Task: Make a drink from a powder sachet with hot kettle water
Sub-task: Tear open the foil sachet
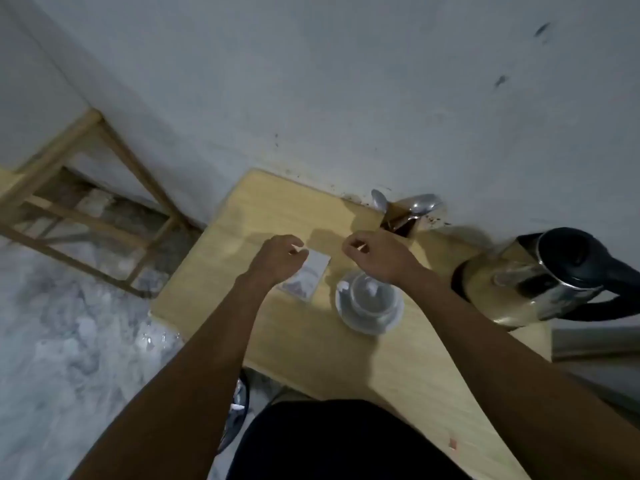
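A whitish powder sachet (313, 273) hangs over the wooden table (304, 344), pinched at its top by my left hand (280, 258). My right hand (375, 256) hovers just right of it with fingertips pinched together; a small pale bit shows there, too blurred to identify. Below my right hand a clear glass cup (372, 296) stands on a clear saucer (360, 325); it looks empty. A steel kettle (519, 285) with a black lid and handle stands at the table's right end.
A brown holder (398, 221) with two metal spoons (420, 202) stands against the stained wall at the back. A wooden frame (86, 209) stands on the grey floor to the left. The table's near edge meets my dark clothing.
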### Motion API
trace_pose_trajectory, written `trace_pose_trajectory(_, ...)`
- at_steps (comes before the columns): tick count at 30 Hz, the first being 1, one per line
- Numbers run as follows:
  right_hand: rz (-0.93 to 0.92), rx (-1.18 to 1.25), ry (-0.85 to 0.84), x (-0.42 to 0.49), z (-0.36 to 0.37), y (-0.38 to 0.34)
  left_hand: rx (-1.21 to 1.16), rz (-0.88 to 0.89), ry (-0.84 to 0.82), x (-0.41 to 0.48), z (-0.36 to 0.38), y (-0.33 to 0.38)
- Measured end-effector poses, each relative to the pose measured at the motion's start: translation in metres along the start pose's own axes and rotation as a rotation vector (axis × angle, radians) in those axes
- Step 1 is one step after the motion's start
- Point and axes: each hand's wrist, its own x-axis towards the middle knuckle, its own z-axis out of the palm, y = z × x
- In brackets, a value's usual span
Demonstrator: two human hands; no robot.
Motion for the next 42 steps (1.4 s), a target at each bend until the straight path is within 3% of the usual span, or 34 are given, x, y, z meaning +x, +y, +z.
trace_pose_trajectory(3,0.071,-0.018,-0.049,0.022,0.028,-0.001,0.020,-0.134,-0.059,0.007,0.014,-0.030)
trace_pose_trajectory(11,0.286,-0.184,-0.197,0.084,0.087,0.001,0.202,-0.057,-0.064,0.026,0.039,-0.068)
trace_pose_trajectory(17,0.396,-0.165,-0.126,0.100,0.112,0.000,0.144,-0.052,-0.002,0.026,0.043,-0.075)
trace_pose_trajectory(28,0.320,-0.274,-0.024,0.104,0.126,0.001,0.134,-0.036,0.045,0.027,0.047,-0.078)
trace_pose_trajectory(32,0.356,-0.141,-0.011,0.109,0.130,0.001,0.086,-0.096,0.062,0.031,0.048,-0.074)
trace_pose_trajectory(38,0.323,-0.174,-0.001,0.107,0.126,-0.001,0.015,-0.199,0.069,0.040,0.046,-0.069)
trace_pose_trajectory(42,0.330,0.038,0.037,0.096,0.116,-0.001,-0.112,-0.209,0.040,0.045,0.038,-0.071)
